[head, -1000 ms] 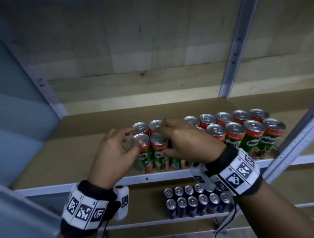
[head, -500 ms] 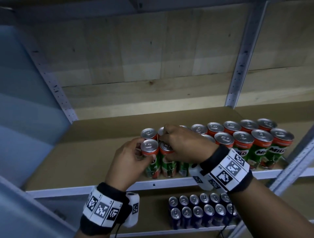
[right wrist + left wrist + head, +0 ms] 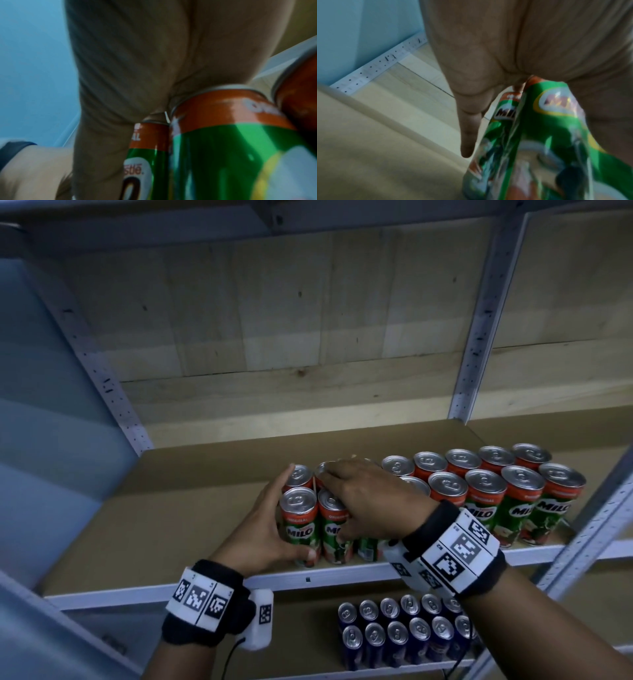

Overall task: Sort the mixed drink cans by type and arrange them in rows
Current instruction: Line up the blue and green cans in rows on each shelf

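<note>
Green-and-red Milo cans (image 3: pixel 486 491) stand in two rows on the middle shelf (image 3: pixel 205 508). My left hand (image 3: pixel 274 522) lies flat against the left side of the leftmost two cans, its thumb at the foot of the front-left can (image 3: pixel 299 525). In the left wrist view its straight fingers (image 3: pixel 467 135) run along that can (image 3: pixel 547 135). My right hand (image 3: pixel 363 501) rests on the tops of the neighbouring cans, fingers reaching the rear row and thumb on a can's front. Its palm (image 3: pixel 137 54) covers a can (image 3: pixel 223 148).
Blue cans (image 3: pixel 397 635) stand packed in two rows on the shelf below. The left half of the middle shelf is bare board. A perforated metal upright (image 3: pixel 479 320) rises at the back, another (image 3: pixel 599 525) at the front right. A wooden wall closes the rear.
My left hand has dropped from the top of the front-left can to lie along the left side of the end cans. The right hand stays over the can tops.
</note>
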